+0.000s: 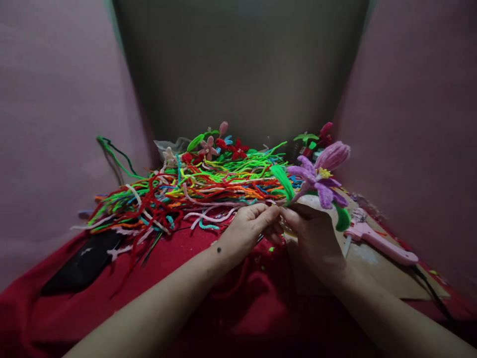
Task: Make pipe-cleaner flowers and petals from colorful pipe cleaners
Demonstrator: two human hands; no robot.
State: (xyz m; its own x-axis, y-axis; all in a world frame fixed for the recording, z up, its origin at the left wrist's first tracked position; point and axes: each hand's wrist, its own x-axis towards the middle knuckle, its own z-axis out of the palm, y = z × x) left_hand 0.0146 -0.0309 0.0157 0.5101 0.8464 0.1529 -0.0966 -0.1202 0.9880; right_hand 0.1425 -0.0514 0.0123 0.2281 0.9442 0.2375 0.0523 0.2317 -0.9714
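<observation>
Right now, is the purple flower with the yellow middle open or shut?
Open: the purple flower has its petals spread out around the yellow middle.

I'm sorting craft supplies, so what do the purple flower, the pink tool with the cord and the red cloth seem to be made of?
Purple flower: matte, fuzzy chenille, probably pipe cleaners; its petals look fluffy. Any wire core is hidden.
Pink tool: likely hard plastic; the handle looks smooth and evenly coloured.
Red cloth: matte fabric, since it lies in soft folds; fibre unclear.
</observation>
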